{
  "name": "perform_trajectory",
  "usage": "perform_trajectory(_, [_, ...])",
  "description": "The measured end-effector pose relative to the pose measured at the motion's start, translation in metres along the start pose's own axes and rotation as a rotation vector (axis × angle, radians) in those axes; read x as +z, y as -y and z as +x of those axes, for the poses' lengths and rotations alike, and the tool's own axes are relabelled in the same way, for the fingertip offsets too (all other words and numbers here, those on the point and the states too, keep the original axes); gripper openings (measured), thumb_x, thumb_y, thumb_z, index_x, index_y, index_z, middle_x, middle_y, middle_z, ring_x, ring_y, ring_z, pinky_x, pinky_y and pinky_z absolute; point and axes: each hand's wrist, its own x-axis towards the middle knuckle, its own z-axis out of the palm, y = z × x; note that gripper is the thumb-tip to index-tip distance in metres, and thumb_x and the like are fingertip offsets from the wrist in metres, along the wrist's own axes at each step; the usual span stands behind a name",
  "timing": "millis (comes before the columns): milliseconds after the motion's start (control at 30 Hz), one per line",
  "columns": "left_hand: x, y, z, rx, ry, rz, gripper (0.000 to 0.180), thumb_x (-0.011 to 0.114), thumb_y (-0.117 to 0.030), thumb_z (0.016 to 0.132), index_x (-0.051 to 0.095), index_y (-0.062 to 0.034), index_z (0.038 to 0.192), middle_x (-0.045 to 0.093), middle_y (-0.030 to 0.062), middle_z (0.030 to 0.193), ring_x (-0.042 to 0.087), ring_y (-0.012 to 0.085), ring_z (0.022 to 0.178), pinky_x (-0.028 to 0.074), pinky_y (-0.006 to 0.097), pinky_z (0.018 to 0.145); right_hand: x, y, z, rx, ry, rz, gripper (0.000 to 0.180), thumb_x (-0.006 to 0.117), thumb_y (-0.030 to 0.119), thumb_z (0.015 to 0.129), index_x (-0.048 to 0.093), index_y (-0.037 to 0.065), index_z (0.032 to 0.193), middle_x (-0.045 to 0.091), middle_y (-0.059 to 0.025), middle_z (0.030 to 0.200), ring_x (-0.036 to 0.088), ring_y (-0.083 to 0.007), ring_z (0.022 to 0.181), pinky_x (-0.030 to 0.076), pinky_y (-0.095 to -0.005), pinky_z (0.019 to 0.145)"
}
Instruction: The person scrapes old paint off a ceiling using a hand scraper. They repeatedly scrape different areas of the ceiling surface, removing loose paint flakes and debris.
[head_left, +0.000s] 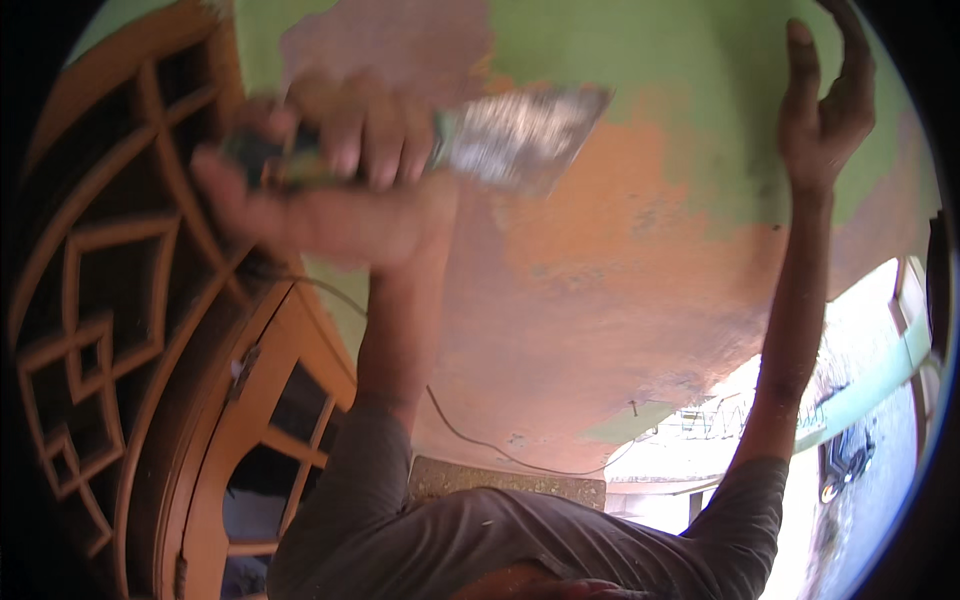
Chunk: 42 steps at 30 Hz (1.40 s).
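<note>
**While my left hand (pixel 385 145) grips a scraper (pixel 500 140), my right hand (pixel 825 125) is spread at the wall (pixel 600 290)**

Although my left hand is blurred, I can see its fingers curled over the dark and green handle (pixel 295 165), closed around it. The scraper lies almost level in front of the wall, up and left of the middle of my view, its broad metal blade (pixel 540 135) pointing to my right. I cannot tell whether the blade touches the paint.

My right hand is raised high on the other side, well apart from the scraper. Its fingers hold nothing and stand wide, with a clear gap between thumb and the rest. Behind it is green paint (pixel 735 60); whether my skin rests on the wall, I cannot tell.

Between my arms the wall is patchy: green above, an orange patch (pixel 640 170) near the blade's tip, and a mauve patch (pixel 390 40) above my left hand. A thin cable (pixel 461 432) runs across it lower down, behind my left arm.

To my left are a wooden lattice (pixel 120 232) and an orange-brown door (pixel 270 375). My grey shirt (pixel 560 520) fills the bottom. Bright daylight shows at the lower right, with what looks like a motorbike (pixel 850 460).
</note>
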Motion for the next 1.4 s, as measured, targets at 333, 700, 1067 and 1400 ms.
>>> perform_trajectory(333, [0.033, -0.072, -0.223, -0.434, 0.884, 0.389, 0.023, 0.072, -0.022, 0.069, 0.060, -0.0086, 0.084, 0.058, 0.0042, 0.074, 0.061, 0.0217, 0.063, 0.052, 0.034, 0.058, -0.148, 0.253, -0.230, 1.768, 1.018, 1.096, 0.057, 0.047, 0.047, 0.107, 0.068, -0.004, 0.095, 0.070, -0.0141, 0.088, 0.069, -0.0233, 0.084, 0.055, -0.0337, 0.076])
perform_trajectory(700, [0.056, -0.079, -0.288, -0.682, 1.078, 0.077, 0.028, 0.080, -0.024, 0.071, 0.065, -0.0108, 0.091, 0.063, 0.0049, 0.089, 0.063, 0.0249, 0.084, 0.054, 0.037, 0.073, -0.214, 0.297, -0.255, 2.305, 0.696, 0.980, 0.046, 0.040, 0.035, 0.112, 0.057, -0.001, 0.136, 0.062, -0.0118, 0.130, 0.059, -0.0176, 0.118, 0.046, -0.0303, 0.105])
perform_trajectory(1067, [0.012, -0.133, -0.251, -1.051, 0.346, -0.212, 0.018, 0.072, -0.026, 0.090, 0.069, -0.0106, 0.081, 0.073, 0.0074, 0.081, 0.069, 0.0273, 0.094, 0.057, 0.046, 0.079, -0.180, 0.350, -0.241, 2.469, -0.251, 0.757, 0.026, 0.056, 0.028, 0.105, 0.048, 0.006, 0.118, 0.054, -0.0012, 0.083, 0.053, -0.0100, 0.066, 0.048, -0.0282, 0.058])
perform_trajectory(1400, [-0.004, -0.197, -0.243, -1.136, 0.194, -0.409, 0.025, 0.074, -0.030, 0.092, 0.070, -0.0082, 0.081, 0.071, 0.0077, 0.077, 0.068, 0.0287, 0.094, 0.056, 0.048, 0.083, -0.194, 0.299, -0.219, 2.254, -0.163, 0.894, 0.020, 0.059, 0.012, 0.097, 0.046, 0.013, 0.112, 0.044, 0.0026, 0.067, 0.048, -0.0096, 0.050, 0.046, -0.0258, 0.044])
